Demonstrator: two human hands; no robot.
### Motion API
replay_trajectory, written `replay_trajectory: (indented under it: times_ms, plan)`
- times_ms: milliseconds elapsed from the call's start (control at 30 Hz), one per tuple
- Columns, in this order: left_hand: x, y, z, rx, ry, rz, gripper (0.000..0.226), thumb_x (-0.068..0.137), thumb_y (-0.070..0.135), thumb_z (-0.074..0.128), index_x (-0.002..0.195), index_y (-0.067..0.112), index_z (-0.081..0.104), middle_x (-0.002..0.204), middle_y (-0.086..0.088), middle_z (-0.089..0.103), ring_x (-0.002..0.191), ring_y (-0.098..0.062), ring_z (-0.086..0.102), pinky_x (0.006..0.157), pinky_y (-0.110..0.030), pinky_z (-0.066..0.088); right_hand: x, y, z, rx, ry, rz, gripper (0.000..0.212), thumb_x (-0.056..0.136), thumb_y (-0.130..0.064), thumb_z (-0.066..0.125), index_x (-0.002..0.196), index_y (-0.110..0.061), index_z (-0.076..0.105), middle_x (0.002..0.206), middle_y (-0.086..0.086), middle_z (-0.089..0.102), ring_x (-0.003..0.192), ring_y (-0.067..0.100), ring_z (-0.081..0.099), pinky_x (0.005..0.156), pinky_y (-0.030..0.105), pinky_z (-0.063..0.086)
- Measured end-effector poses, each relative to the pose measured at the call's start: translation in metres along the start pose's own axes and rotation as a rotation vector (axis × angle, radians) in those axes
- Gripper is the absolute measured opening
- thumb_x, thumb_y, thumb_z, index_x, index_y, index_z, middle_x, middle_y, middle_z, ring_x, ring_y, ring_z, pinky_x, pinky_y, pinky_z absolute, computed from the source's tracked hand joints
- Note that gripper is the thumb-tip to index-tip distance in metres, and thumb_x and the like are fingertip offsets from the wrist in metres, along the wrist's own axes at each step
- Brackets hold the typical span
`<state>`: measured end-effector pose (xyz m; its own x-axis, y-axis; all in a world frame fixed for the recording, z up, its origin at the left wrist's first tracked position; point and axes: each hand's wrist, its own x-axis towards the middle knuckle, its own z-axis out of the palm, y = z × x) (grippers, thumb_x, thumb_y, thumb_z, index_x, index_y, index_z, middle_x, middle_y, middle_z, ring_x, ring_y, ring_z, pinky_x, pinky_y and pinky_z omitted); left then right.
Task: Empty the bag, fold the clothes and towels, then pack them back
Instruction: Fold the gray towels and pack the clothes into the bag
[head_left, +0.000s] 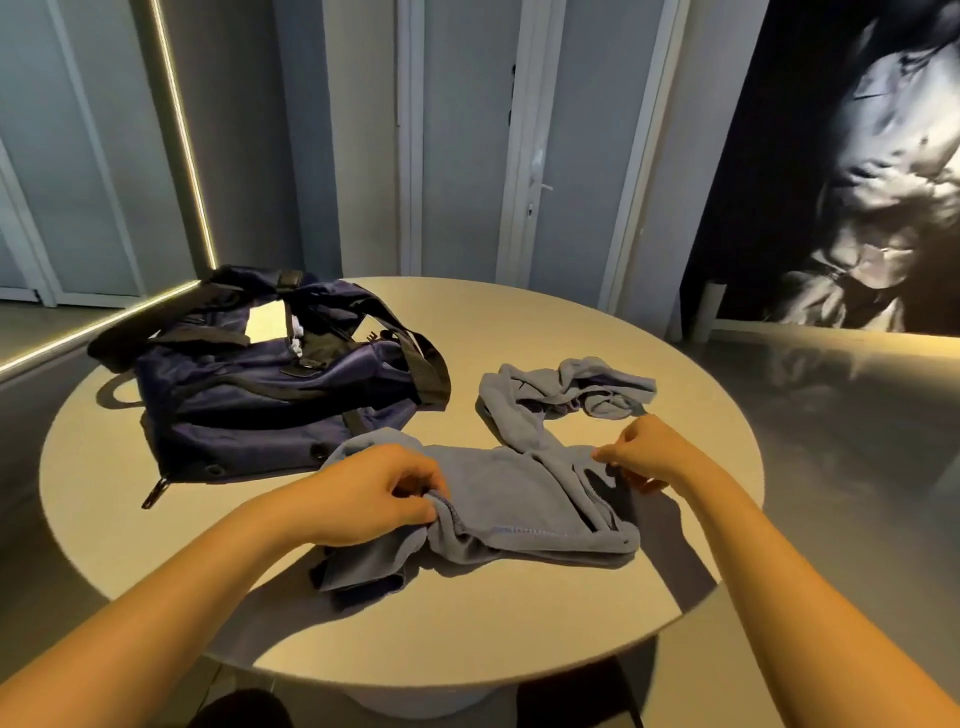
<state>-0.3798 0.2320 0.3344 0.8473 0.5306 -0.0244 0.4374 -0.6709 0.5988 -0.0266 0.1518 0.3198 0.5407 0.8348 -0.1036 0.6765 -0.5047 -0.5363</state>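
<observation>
A grey-blue fleece garment (498, 488) lies rumpled across the middle of the round table (519, 623), with one part stretching back and to the right (571, 387). My left hand (374, 493) pinches its stitched hem at the left side. My right hand (641, 452) pinches a fold of the same cloth at the right. A dark navy bag (270, 395) with black straps lies slumped at the table's back left, its top open and something pale showing inside.
The table's near edge curves just below my forearms. Behind the table stand grey wall panels and a door (540, 171). A lit strip (182, 130) runs down the left wall, and a large dark picture (857, 171) covers the right wall.
</observation>
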Motion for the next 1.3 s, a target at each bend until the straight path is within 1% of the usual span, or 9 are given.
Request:
replay_trajectory:
  times_ms: [167,267,433,633,733,867,967,1133,1300]
  plan:
    - [-0.012,-0.011,0.0,-0.174,0.152,-0.004,0.026,0.089,0.038,0.078,0.109,0.038,0.062,0.08,-0.008,0.066,0.074,-0.03,0.062,0.071,-0.044,0.056,0.014,-0.011,0.03,-0.244,-0.032,-0.032,0.046,0.083,-0.044,0.074,0.069,-0.014,0.043,0.061,0.006,0.043,0.057,0.024,0.042,0.058,0.034,0.036]
    - [-0.029,-0.021,-0.011,-0.257,0.115,-0.067,0.037,0.083,0.034,0.084,0.113,0.031,0.063,0.075,-0.006,0.068,0.066,-0.019,0.06,0.069,-0.037,0.053,0.021,-0.004,0.036,-0.268,0.004,-0.007,0.036,0.083,-0.039,0.07,0.072,-0.013,0.047,0.067,0.007,0.049,0.062,0.025,0.044,0.06,0.035,0.036]
    - [-0.053,-0.043,-0.029,-0.333,0.03,-0.16,0.009,0.087,0.019,0.081,0.094,0.014,0.079,0.085,-0.006,0.075,0.081,-0.024,0.071,0.085,-0.036,0.057,0.025,0.003,0.036,-0.265,0.024,-0.018,0.027,0.085,-0.021,0.064,0.067,-0.013,0.045,0.066,0.011,0.044,0.061,0.025,0.038,0.061,0.037,0.032]
    - [-0.053,-0.042,-0.043,-0.191,0.385,-0.138,0.012,0.097,0.019,0.067,0.086,0.024,0.07,0.085,-0.002,0.072,0.081,-0.018,0.067,0.078,-0.044,0.054,0.003,-0.034,0.006,0.553,0.063,0.0,0.019,0.094,-0.01,0.053,0.076,-0.007,0.053,0.067,0.013,0.044,0.062,0.024,0.042,0.057,0.034,0.041]
    - [-0.045,-0.008,-0.056,-0.191,0.546,-0.014,0.013,0.099,0.019,0.064,0.093,0.027,0.071,0.09,0.013,0.071,0.088,-0.005,0.066,0.078,-0.029,0.052,-0.011,-0.08,-0.026,0.887,0.151,-0.049,0.014,0.094,-0.011,0.05,0.082,-0.008,0.056,0.074,0.009,0.054,0.063,0.018,0.05,0.055,0.03,0.044]
    - [-0.031,0.052,-0.07,-0.222,0.823,0.276,0.014,0.096,0.019,0.069,0.1,0.031,0.074,0.096,0.021,0.071,0.099,-0.002,0.066,0.084,-0.017,0.054,-0.042,-0.14,-0.055,0.989,0.242,-0.407,0.012,0.097,-0.011,0.054,0.086,-0.009,0.058,0.094,0.009,0.071,0.089,0.021,0.069,0.075,0.032,0.059]
    - [-0.022,0.079,-0.066,-0.23,0.65,0.362,0.009,0.093,0.025,0.073,0.096,0.032,0.076,0.092,0.018,0.073,0.095,-0.004,0.067,0.084,-0.018,0.055,-0.071,-0.16,-0.044,0.822,0.23,-0.644,0.021,0.104,-0.012,0.051,0.084,-0.014,0.058,0.09,0.009,0.07,0.085,0.018,0.069,0.071,0.026,0.059]
    - [-0.003,0.052,-0.035,0.186,0.536,0.065,0.028,0.084,0.051,0.077,0.075,0.027,0.066,0.07,0.009,0.062,0.07,-0.01,0.058,0.069,-0.039,0.053,-0.086,-0.135,0.017,0.726,0.064,-0.561,0.018,0.101,-0.006,0.053,0.087,0.003,0.056,0.078,0.014,0.061,0.072,0.016,0.06,0.066,0.027,0.052]
    - [-0.01,0.029,-0.02,-0.118,0.41,0.072,0.013,0.091,0.036,0.074,0.082,0.027,0.075,0.078,0.01,0.071,0.076,-0.009,0.066,0.074,-0.03,0.054,-0.096,-0.114,0.045,0.799,0.021,-0.515,0.018,0.1,-0.003,0.055,0.083,0.002,0.057,0.065,0.003,0.05,0.06,0.013,0.047,0.058,0.021,0.045]
